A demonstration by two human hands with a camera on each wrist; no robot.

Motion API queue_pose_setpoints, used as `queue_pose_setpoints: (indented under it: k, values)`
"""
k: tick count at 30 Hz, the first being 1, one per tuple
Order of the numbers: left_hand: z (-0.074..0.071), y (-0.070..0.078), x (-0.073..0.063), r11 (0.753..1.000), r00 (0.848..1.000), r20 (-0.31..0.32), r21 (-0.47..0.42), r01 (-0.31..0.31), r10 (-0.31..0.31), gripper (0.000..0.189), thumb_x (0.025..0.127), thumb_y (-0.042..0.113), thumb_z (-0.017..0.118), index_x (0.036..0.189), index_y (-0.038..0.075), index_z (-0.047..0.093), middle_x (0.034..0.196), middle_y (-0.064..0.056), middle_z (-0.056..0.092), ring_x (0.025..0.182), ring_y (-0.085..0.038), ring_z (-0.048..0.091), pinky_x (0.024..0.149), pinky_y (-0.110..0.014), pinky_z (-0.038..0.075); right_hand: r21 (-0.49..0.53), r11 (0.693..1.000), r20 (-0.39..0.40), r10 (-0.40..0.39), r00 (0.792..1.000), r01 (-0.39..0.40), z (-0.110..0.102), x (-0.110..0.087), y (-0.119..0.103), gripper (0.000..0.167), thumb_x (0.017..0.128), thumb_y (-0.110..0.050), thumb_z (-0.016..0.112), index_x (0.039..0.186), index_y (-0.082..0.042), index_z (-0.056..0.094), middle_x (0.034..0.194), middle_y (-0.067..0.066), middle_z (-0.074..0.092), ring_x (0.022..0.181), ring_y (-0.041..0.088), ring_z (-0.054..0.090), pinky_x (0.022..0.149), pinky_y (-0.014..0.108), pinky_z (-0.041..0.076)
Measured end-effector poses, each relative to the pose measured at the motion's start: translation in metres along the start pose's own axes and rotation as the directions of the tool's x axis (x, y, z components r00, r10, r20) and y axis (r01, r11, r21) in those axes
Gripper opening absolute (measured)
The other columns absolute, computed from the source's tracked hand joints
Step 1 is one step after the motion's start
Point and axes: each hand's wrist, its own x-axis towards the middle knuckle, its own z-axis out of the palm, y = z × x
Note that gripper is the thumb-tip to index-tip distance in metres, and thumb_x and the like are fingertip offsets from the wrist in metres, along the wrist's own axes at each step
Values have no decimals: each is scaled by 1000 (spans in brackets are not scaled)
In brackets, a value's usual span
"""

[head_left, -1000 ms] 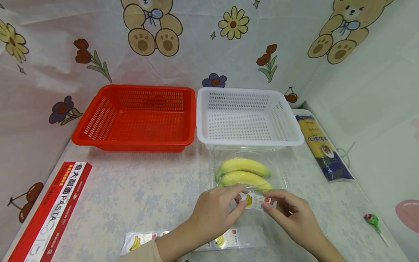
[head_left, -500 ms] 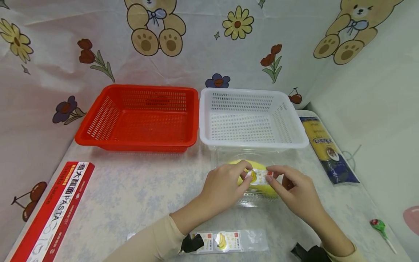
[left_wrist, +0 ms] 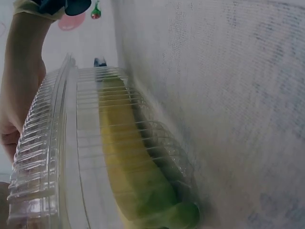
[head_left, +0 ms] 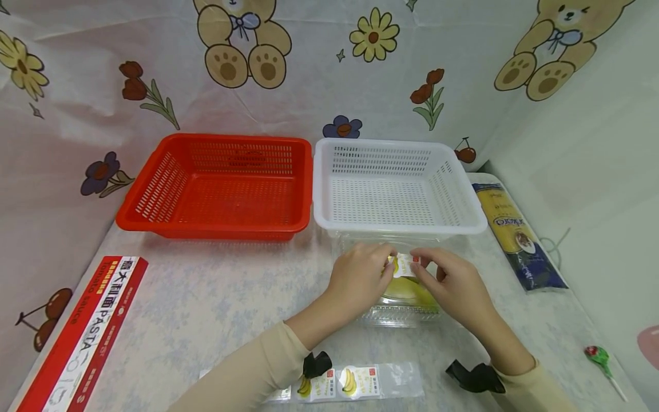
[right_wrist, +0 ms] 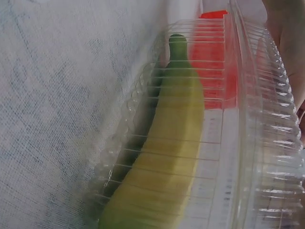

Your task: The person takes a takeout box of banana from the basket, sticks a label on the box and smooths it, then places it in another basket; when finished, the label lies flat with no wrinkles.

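Bananas (head_left: 407,293) lie inside a clear plastic clamshell box (head_left: 396,316) in front of the white basket; one banana (left_wrist: 126,152) shows through the ribbed side in the left wrist view, and a banana (right_wrist: 167,138) in the right wrist view too. Over the lid, a small white label with a banana picture (head_left: 404,266) is stretched between both hands. My left hand (head_left: 357,277) pinches its left end, and my right hand (head_left: 458,283) pinches its right end. Whether the label touches the lid cannot be told.
A red basket (head_left: 226,232) and a white basket (head_left: 396,227) stand side by side at the back. Left lies a red pasta box (head_left: 84,332); right, a pasta bag (head_left: 520,237) and a lollipop (head_left: 597,355). A strip of banana labels (head_left: 360,382) lies in front.
Both hands have moved forward with the label, from the box's front edge to above its lid. More of the label strip and the sleeves now shows.
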Motion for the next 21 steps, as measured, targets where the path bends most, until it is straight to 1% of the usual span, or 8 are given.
queue_pose_setpoints:
  k: [5,9,12,14,17,21]
  values:
    - [4,-2,3,999,1000,-7,35,0,0,11,90,15,66,99,19,73,87,8,72,78,-13,63,55,-20,47,-53,999,32,6,999,-4,1,2,1,25,84,-12,78,108,-15,71,86,-9,64,56,1,36,51,19,36]
    - [4,-3,3,998,1000,11,58,17,-18,13,90,17,67,102,20,73,94,8,73,82,-14,62,58,-22,51,-75,997,39,3,999,0,1,2,1,26,83,-14,79,108,-14,72,87,-9,65,59,3,39,52,20,37]
    - [4,-3,3,996,999,30,80,30,-33,16,90,20,68,106,21,73,101,8,73,88,-14,64,62,-25,54,-77,997,49,6,999,-2,2,3,1,27,83,-16,80,109,-13,73,92,-7,66,61,4,42,53,20,39]
    - [4,-3,3,995,998,42,93,38,-42,17,90,22,68,107,21,74,103,8,72,90,-14,64,63,-25,54,-75,997,57,10,998,-6,2,3,1,28,83,-17,80,110,-13,73,96,-6,67,61,5,42,53,20,40]
    - [4,-4,2,993,997,56,110,46,-52,18,91,25,69,107,22,74,99,7,69,88,-13,61,60,-23,52,-83,997,60,14,998,-9,2,3,1,29,84,-19,80,111,-12,73,99,-2,66,59,4,41,51,20,38]
    - [4,-6,0,991,997,59,128,45,-53,18,90,29,69,107,23,74,89,7,61,80,-12,55,53,-20,43,-103,995,51,22,998,-16,-1,3,1,24,84,-21,80,107,-13,75,94,-1,63,56,1,39,47,20,35]
